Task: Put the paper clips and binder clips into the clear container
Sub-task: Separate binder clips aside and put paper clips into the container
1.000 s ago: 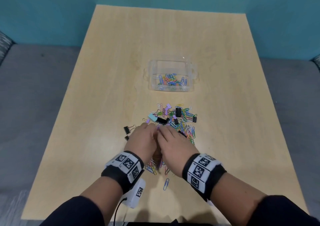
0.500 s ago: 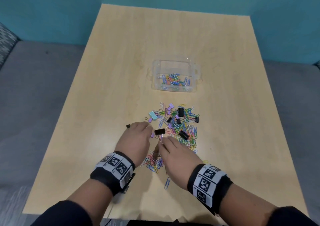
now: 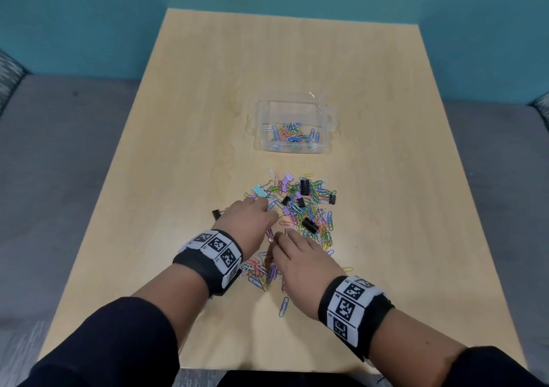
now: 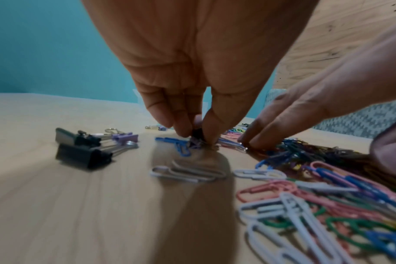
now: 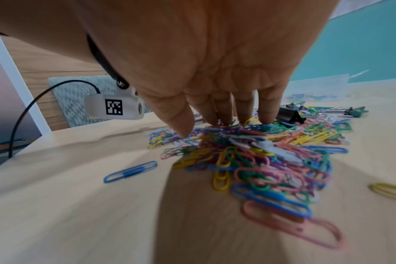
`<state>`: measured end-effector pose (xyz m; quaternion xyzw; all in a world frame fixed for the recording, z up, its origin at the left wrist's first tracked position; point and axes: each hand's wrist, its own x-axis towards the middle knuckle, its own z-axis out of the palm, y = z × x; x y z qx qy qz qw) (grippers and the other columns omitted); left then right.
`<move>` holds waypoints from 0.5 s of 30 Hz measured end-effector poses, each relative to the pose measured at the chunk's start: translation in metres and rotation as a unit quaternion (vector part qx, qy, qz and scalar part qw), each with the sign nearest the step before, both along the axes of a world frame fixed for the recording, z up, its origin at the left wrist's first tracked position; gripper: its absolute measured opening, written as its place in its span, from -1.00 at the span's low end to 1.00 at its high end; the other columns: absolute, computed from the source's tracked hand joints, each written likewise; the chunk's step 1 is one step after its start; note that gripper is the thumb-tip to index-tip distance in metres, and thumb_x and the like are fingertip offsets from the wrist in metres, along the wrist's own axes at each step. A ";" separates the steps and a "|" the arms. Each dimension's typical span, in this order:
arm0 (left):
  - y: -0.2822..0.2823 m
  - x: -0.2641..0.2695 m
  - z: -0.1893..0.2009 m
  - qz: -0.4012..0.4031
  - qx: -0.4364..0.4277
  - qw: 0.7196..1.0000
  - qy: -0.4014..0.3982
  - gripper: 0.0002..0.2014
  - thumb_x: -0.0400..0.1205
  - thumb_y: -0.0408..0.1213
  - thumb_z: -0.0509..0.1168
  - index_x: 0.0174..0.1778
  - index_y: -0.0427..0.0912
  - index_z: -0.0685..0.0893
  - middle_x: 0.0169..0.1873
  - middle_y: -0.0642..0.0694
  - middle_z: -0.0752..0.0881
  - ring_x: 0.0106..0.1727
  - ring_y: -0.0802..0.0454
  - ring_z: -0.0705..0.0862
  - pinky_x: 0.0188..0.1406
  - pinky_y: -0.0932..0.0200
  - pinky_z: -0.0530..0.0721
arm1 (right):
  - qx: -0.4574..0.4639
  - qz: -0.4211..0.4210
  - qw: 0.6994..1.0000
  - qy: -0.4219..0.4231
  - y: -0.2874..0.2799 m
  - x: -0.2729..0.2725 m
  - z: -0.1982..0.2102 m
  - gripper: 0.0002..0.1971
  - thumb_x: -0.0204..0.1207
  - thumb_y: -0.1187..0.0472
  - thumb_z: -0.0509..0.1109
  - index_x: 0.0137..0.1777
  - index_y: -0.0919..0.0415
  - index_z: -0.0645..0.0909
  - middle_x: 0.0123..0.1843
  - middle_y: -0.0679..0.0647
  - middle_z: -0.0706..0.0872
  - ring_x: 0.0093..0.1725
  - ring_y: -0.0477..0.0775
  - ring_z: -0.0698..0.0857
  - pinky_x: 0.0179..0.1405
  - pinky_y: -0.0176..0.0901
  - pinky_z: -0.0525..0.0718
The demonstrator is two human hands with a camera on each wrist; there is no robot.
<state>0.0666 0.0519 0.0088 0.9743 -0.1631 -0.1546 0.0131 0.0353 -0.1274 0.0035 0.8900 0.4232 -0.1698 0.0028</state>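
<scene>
Left hand (image 4: 192, 71) pinches a small black binder clip (image 4: 196, 133); right hand (image 5: 215, 62) spreads fingers on glossy paper clips (image 5: 260, 153).

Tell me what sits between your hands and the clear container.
In the head view, the far part of the clip pile, coloured paper clips with several binder clips, then bare table up to the clear container.

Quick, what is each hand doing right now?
Left hand: fingers pinch a small dark clip on the table.
Right hand: open, fingers resting on the paper clip pile.
</scene>
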 end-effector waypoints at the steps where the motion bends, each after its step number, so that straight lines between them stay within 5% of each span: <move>1: -0.001 0.000 0.001 0.008 0.001 1.000 0.010 -0.71 0.41 -0.44 0.24 0.01 -0.09 0.58 -0.10 -0.11 0.54 -0.09 -0.18 0.53 -0.29 0.05 0.37 | 0.001 -0.006 1.000 0.001 -0.003 -0.003 -0.001 -0.35 0.34 0.14 0.33 0.45 0.34 0.39 0.43 0.28 0.50 0.46 0.39 0.43 0.35 0.22 0.51; 7: -0.001 -0.003 0.000 0.079 -0.081 0.993 0.026 -0.78 0.40 -0.55 0.16 -0.16 -0.15 0.41 -0.14 -0.12 0.46 -0.30 -0.09 0.39 -0.43 0.05 0.29 | 0.006 -0.029 1.000 -0.001 -0.019 -0.012 -0.003 -0.33 0.28 0.17 0.40 0.43 0.32 0.44 0.40 0.26 0.55 0.44 0.35 0.48 0.34 0.23 0.54; 11: -0.002 -0.011 0.002 0.115 -0.132 0.984 0.020 -0.83 0.47 -0.48 0.21 -0.22 -0.13 0.38 -0.26 -0.08 0.53 -0.28 -0.10 0.46 -0.36 0.01 0.42 | 0.013 -0.033 0.999 -0.010 -0.021 -0.013 -0.002 -0.35 0.29 0.18 0.39 0.43 0.31 0.44 0.37 0.24 0.56 0.43 0.36 0.48 0.35 0.22 0.53; 15: 0.012 -0.028 0.014 0.260 -0.279 0.924 0.006 -0.87 0.47 -0.38 0.31 -0.25 -0.05 0.52 -0.44 0.08 0.62 -0.38 0.11 0.57 -0.39 0.19 0.49 | 0.015 -0.031 0.999 0.001 -0.017 -0.011 0.004 -0.40 0.37 0.18 0.18 0.45 0.32 0.37 0.39 0.25 0.50 0.46 0.39 0.41 0.38 0.25 0.47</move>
